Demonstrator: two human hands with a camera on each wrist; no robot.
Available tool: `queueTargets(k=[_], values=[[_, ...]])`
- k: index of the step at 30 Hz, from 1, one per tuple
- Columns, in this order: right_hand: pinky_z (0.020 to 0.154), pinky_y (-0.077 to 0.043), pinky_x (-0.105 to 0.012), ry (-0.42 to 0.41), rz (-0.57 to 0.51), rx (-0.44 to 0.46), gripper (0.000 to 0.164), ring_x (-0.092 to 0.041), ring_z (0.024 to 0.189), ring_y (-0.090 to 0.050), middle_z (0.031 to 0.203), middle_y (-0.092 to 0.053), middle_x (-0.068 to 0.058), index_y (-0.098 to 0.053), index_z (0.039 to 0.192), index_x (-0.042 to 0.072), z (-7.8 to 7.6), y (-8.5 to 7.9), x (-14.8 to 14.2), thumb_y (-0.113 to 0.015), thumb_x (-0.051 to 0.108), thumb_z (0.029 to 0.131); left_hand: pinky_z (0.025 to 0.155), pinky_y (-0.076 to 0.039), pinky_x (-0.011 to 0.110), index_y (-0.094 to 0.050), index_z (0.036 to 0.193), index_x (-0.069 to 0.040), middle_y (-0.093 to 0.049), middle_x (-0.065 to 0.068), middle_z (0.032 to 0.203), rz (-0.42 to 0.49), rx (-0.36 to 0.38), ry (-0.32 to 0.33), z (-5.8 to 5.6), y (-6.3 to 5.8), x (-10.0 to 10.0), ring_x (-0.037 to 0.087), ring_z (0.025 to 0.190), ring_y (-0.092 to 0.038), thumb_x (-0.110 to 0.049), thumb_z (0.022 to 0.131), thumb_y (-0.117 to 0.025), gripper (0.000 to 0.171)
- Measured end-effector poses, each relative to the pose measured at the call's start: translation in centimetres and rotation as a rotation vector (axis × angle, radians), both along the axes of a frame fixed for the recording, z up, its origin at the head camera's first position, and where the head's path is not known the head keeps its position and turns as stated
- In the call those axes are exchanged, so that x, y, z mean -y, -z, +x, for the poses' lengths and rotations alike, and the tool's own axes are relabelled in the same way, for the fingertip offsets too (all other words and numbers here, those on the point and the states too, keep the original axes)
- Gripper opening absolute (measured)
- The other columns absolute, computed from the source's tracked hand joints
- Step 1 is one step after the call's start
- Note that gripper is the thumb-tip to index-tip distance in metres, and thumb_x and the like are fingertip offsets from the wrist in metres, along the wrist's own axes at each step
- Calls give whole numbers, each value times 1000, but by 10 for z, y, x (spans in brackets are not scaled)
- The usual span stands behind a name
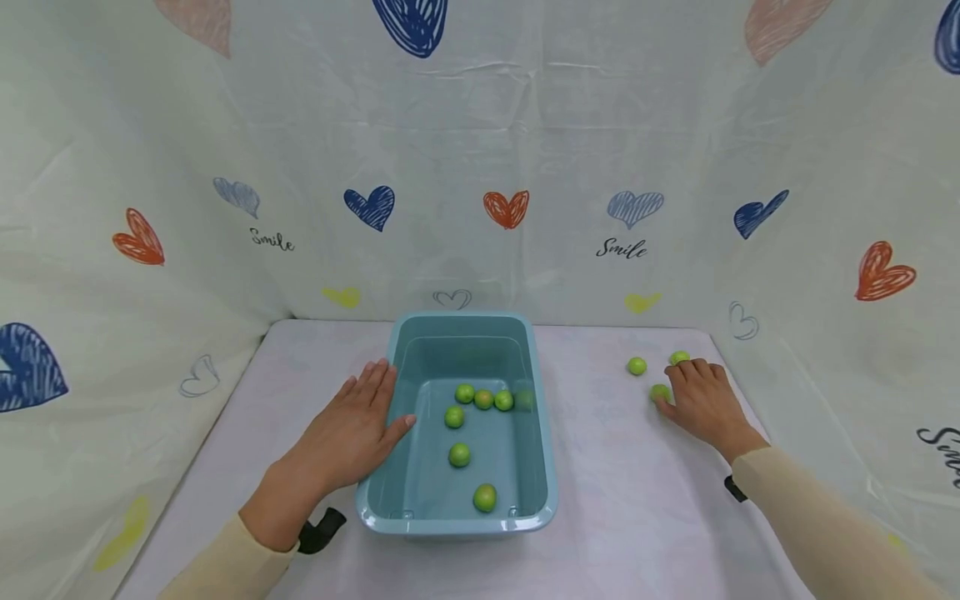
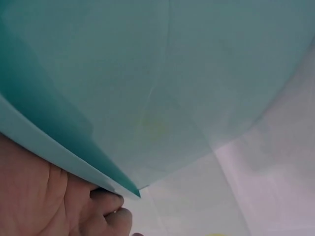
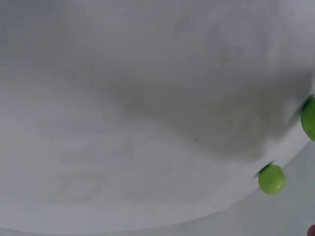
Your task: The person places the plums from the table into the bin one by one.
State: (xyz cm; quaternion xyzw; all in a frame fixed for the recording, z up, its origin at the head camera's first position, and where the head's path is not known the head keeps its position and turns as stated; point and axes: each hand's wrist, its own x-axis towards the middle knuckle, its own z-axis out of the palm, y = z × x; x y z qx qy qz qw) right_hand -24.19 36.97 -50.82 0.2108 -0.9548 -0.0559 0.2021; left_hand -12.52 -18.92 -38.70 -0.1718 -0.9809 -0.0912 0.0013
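My left hand (image 1: 354, 427) rests on the left rim of a light blue plastic basin (image 1: 545, 467), its fingers straight and the thumb reaching over the edge. In the left wrist view the palm and curved fingertips (image 2: 120, 219) lie along the outside of the basin wall (image 2: 162, 73). Several small round lime-like green fruits (image 1: 460, 454) lie on the basin floor. Over the table at the right, my right hand (image 1: 703, 404) reaches down among loose fruits. One green fruit (image 1: 659, 392) is beside its thumb, another (image 1: 679, 357) just beyond its fingers. Its fingertips are mostly hidden.
A third loose green fruit (image 1: 637, 366) lies left of the right hand. The white-covered table (image 1: 600, 483) ends at a hanging sheet (image 1: 465, 125) printed with hearts, which rises at the back and both sides.
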Motion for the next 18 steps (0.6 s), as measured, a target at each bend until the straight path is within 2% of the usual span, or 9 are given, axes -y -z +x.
queueTargets(k=[9,18], values=[[96,-46,-64,53,60,83,52,-45,109,-56,113,-63,-25,-61,119,-7,5,11,-3,-81,29,88,125,-29,63,-31,160,12,-28,31,168,6,-31,-2,2,2,-2,48,158,-27,-42,108,-57,79],[97,-45,-63,68,77,103,50,-43,107,-55,111,-61,-22,-61,118,-7,3,18,-4,-81,30,89,126,-27,63,-28,161,11,-25,30,170,16,-6,-5,2,3,-2,47,159,-24,-43,109,-55,80]])
